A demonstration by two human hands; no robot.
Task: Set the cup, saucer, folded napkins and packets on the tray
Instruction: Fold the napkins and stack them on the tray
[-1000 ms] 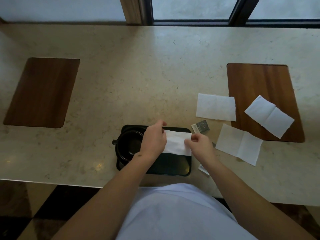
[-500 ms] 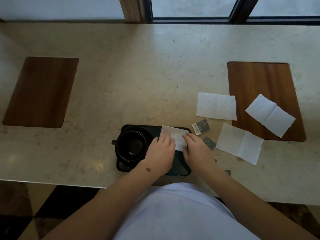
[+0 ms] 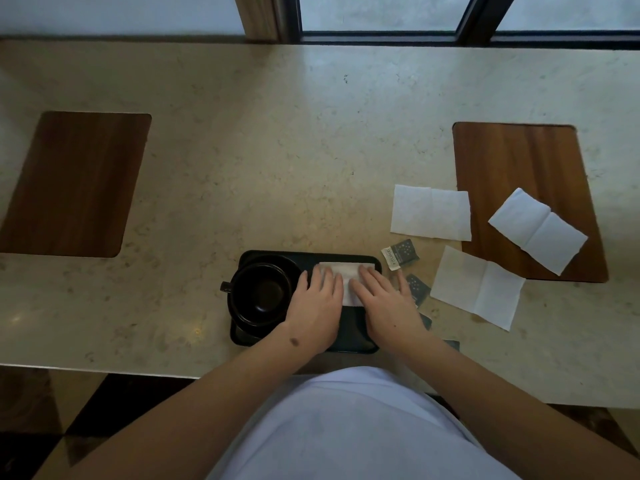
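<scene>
Black tray (image 3: 356,344) on the counter (image 3: 277,150), cup (image 3: 259,294) on saucer (image 3: 242,327) at the tray's left, left hand (image 3: 317,306) and right hand (image 3: 386,303), fingers straight and slightly spread, pressing a folded napkin (image 3: 346,275) flat at the tray's far right, packets (image 3: 400,253) and three more napkins (image 3: 431,212) on the counter right of the tray

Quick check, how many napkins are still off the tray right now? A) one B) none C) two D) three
D: three napkins lie off the tray: one on the counter, one on the wooden mat, one nearer the packets. A fourth is on the tray under both hands.
</scene>
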